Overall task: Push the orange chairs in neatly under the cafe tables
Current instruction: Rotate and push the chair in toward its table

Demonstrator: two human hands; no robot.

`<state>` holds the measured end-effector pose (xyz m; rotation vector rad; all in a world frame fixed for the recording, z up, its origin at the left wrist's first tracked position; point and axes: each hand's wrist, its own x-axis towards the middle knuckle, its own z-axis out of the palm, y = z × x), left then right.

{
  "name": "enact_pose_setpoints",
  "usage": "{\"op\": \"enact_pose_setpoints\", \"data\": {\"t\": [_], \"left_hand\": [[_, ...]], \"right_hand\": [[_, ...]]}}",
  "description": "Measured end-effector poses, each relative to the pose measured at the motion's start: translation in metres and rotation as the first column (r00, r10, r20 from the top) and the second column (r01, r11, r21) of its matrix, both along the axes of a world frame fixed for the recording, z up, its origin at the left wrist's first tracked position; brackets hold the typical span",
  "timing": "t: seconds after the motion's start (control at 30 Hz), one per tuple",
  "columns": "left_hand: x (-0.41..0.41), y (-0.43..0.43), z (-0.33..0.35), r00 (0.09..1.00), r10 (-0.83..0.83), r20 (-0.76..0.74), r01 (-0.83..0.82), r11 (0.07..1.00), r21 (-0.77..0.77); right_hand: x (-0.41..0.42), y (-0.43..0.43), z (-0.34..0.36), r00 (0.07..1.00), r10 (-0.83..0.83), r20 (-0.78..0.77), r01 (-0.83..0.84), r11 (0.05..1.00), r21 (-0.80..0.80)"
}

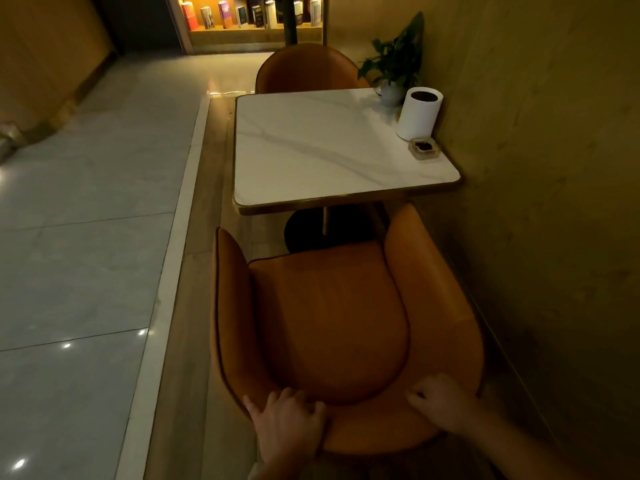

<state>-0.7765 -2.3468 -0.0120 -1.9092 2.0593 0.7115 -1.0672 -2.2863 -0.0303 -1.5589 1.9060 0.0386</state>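
Note:
An orange leather armchair (332, 317) stands right below me, its seat facing a white marble cafe table (322, 147) with a gold rim. The seat's front edge sits a little short of the table edge, with the black table base showing between them. My left hand (287, 427) grips the top of the chair's backrest on the left. My right hand (441, 400) grips the same backrest on the right. A second orange chair (306, 69) stands at the table's far side, pushed close to it.
A wall runs along the right, close to the chair and table. On the table by the wall stand a white cylinder container (419, 114), a small glass ashtray (423, 148) and a potted plant (394, 69). A raised step edge (173, 258) borders shiny floor tiles on the left.

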Motion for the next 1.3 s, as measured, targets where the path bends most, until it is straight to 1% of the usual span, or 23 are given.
{"op": "enact_pose_setpoints", "data": {"t": [0.07,0.1,0.13,0.17,0.2,0.27,0.3,0.33,0.4,0.5,0.63,0.83,1.1,1.3], "left_hand": [[0.000,0.000,-0.002,1.000,-0.019,0.014,0.019,1.000,-0.003],[0.001,-0.001,-0.003,0.999,-0.027,0.019,0.027,1.000,0.002],[0.001,-0.002,-0.004,0.999,-0.036,0.023,0.036,0.999,0.012],[0.001,-0.003,-0.005,0.999,-0.046,0.027,0.045,0.999,0.024],[0.001,-0.005,-0.006,0.998,-0.055,0.031,0.054,0.998,0.035],[0.004,-0.008,-0.008,0.997,-0.069,0.035,0.068,0.997,0.038],[0.007,-0.011,-0.009,0.997,-0.074,0.032,0.073,0.997,0.026],[0.013,-0.015,-0.011,0.997,-0.075,0.033,0.075,0.997,0.014],[0.027,-0.024,-0.017,0.998,-0.048,0.045,0.048,0.999,-0.003],[0.043,-0.035,-0.025,1.000,0.000,0.030,-0.001,1.000,0.022],[0.039,-0.047,-0.027,0.999,-0.004,0.046,0.000,0.997,0.077],[0.036,-0.052,-0.034,0.997,0.039,0.071,-0.044,0.996,0.074],[0.033,-0.046,-0.032,0.998,0.066,-0.010,-0.066,0.998,0.011],[0.019,-0.040,-0.031,0.995,0.061,-0.081,-0.064,0.997,-0.033]], "right_hand": [[0.000,0.004,-0.002,0.999,-0.021,0.041,0.021,1.000,-0.015],[0.001,0.004,-0.002,0.999,-0.027,0.039,0.029,0.998,-0.053],[0.001,0.003,0.000,0.999,-0.054,0.003,0.054,0.994,-0.096],[-0.002,0.001,0.000,0.994,-0.095,-0.048,0.088,0.986,-0.144],[-0.004,-0.001,0.002,0.980,-0.152,-0.130,0.132,0.980,-0.151],[-0.022,-0.006,0.001,0.919,-0.242,-0.311,0.229,0.970,-0.078],[-0.032,-0.009,-0.002,0.889,-0.295,-0.351,0.299,0.953,-0.043],[-0.041,-0.012,-0.005,0.863,-0.360,-0.354,0.381,0.924,-0.009],[-0.049,-0.018,-0.010,0.820,-0.490,-0.294,0.524,0.850,0.045],[-0.049,-0.025,-0.013,0.763,-0.599,-0.243,0.626,0.778,0.049],[-0.050,-0.035,-0.009,0.728,-0.640,-0.246,0.669,0.741,0.054],[-0.048,-0.035,-0.010,0.728,-0.614,-0.304,0.654,0.756,0.039],[-0.053,-0.025,-0.008,0.758,-0.584,-0.290,0.614,0.789,0.017],[-0.068,-0.014,-0.016,0.761,-0.562,-0.324,0.592,0.806,-0.006]]}}
